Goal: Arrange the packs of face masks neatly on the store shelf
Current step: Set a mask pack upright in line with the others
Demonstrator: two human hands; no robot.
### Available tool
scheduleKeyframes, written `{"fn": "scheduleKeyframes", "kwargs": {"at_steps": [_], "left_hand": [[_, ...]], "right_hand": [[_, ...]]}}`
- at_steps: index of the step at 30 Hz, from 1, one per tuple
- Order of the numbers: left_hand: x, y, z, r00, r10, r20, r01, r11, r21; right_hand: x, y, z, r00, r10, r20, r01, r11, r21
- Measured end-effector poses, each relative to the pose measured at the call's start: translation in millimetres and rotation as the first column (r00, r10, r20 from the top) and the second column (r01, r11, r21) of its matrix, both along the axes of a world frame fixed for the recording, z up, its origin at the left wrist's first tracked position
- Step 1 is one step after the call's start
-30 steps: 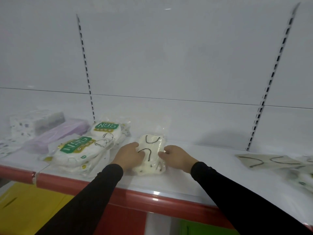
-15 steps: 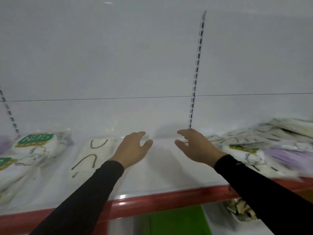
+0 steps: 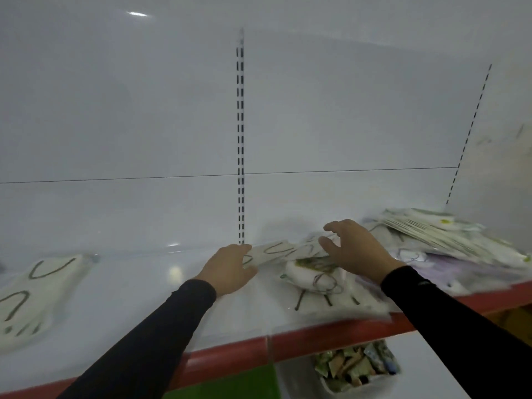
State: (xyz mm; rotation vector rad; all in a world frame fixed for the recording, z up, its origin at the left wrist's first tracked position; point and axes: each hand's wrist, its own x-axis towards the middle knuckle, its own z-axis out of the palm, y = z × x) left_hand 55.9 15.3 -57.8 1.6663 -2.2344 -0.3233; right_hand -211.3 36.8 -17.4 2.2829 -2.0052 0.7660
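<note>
A jumbled heap of face mask packs (image 3: 426,243) covers the right part of the white shelf (image 3: 161,295). At the heap's left edge lies a flat pack with black ear loops (image 3: 276,250); the fingertips of my left hand (image 3: 230,269) touch its left end. My right hand (image 3: 354,249) hovers with spread fingers over a white pack with a green label (image 3: 311,272). One cream pack with black loops (image 3: 31,295) lies alone at the far left. A clear pack (image 3: 331,305) rests at the shelf's front edge.
The shelf has a red front lip (image 3: 288,347) and a white back panel with slotted uprights (image 3: 240,139). Below the lip sits a white bin of small sachets (image 3: 357,367). Bare shelf stretches between the lone left pack and the heap.
Both hands let go of the cream pack, which stays behind at the left. The view and my hands have swung right to the heap, and my left hand now touches a flat pack.
</note>
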Motion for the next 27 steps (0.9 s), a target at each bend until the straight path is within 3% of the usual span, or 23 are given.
{"fn": "scheduleKeyframes", "kwargs": {"at_steps": [3, 7, 10, 12, 15, 20, 24, 27], "left_hand": [[-20, -14, -9, 0.996, 0.063, 0.057, -0.061, 0.998, -0.032], [-26, -24, -16, 0.949, 0.205, 0.238, -0.154, 0.964, -0.216], [-36, -23, 0, 0.958, 0.28, 0.053, -0.248, 0.909, -0.334], [-52, -21, 18, 0.967, 0.249, -0.045, -0.248, 0.901, -0.355], [-91, -11, 38, 0.992, 0.119, -0.044, -0.126, 0.958, -0.257], [-132, -11, 46, 0.99, -0.006, -0.144, 0.026, 0.99, 0.136], [-118, -33, 38, 0.994, 0.003, -0.112, -0.003, 1.0, -0.003], [-112, -43, 26, 0.991, 0.059, -0.119, -0.044, 0.991, 0.128]], "right_hand": [[-36, -14, 2, 1.0, 0.006, -0.009, -0.006, 1.0, -0.01], [-66, -29, 0, 0.999, 0.025, -0.025, -0.025, 1.0, -0.007], [-76, -36, -1, 0.998, 0.058, -0.033, -0.059, 0.998, -0.009], [-78, -39, -3, 0.997, 0.07, -0.029, -0.07, 0.998, 0.005], [-77, -39, -6, 0.994, 0.106, -0.028, -0.105, 0.994, 0.031], [-85, -31, 1, 0.991, 0.059, 0.123, -0.057, 0.998, -0.025], [-100, -20, 8, 0.998, -0.006, 0.064, 0.007, 1.0, -0.02], [-101, -13, -2, 0.999, -0.023, -0.037, 0.025, 0.998, 0.052]]}}
